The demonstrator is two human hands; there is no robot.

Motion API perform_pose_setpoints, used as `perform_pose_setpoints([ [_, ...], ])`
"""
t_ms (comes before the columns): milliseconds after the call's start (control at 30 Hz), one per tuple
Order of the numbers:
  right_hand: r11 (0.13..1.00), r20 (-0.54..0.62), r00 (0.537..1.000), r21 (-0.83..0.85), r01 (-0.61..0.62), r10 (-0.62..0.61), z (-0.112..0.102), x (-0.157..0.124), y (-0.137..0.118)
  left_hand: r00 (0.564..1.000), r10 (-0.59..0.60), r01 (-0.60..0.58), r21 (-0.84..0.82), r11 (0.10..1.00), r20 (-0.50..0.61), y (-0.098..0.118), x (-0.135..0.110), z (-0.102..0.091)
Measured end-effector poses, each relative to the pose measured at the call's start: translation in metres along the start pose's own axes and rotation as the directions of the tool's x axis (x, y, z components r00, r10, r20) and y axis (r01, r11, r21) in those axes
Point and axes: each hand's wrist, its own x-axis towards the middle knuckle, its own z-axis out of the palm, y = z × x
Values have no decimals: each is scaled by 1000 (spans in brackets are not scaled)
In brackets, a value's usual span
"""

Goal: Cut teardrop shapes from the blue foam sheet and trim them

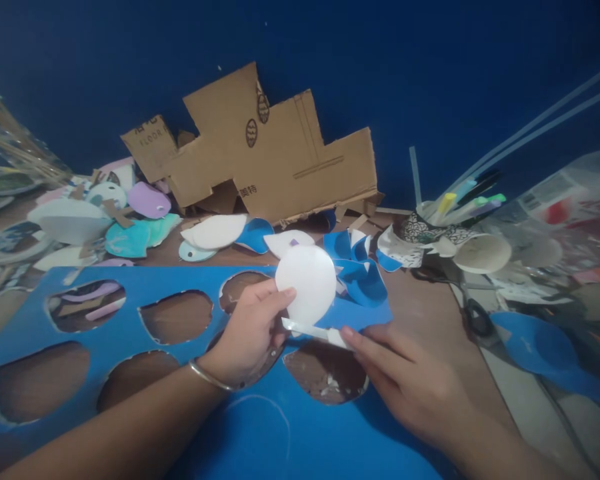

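Observation:
A white rounded cutout (pixel 307 283) is pinched between the thumb and fingers of my left hand (pixel 255 320), which wears a silver bangle. My right hand (pixel 400 373) grips a white utility knife (pixel 315 331); its blade points left, just below the cutout's lower edge. Whether the blade touches the cutout I cannot tell. Both hands are above a blue sheet (pixel 260 427) with several leaf-shaped holes and a pale curved line drawn on it. Behind the cutout lie curled blue pieces (pixel 365 283) and white leaf-shaped pieces (pixel 215 232).
Cut brown cardboard (pixel 280 153) leans against the dark blue wall. Coloured cutouts (pixel 150 200) are heaped at the left. To the right stand a patterned cup (pixel 417 227) with pens, a cardboard tube (pixel 483 253), black-handled scissors (pixel 477 317), a blue cutout (pixel 535 343) and clear plastic bags (pixel 575 207).

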Motion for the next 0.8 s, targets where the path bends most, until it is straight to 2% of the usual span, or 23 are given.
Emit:
perform_pose_setpoints([
  [600, 996, -39, 998, -87, 36, -40, -1, 0, -1, 1000, 25, -25, -10, 1000, -19, -5, 0, -2],
  [800, 995, -42, 998, -94, 32, -36, -3, 1, -1, 999, 46, -46, 3, 999, 6, -4, 0, -2],
])
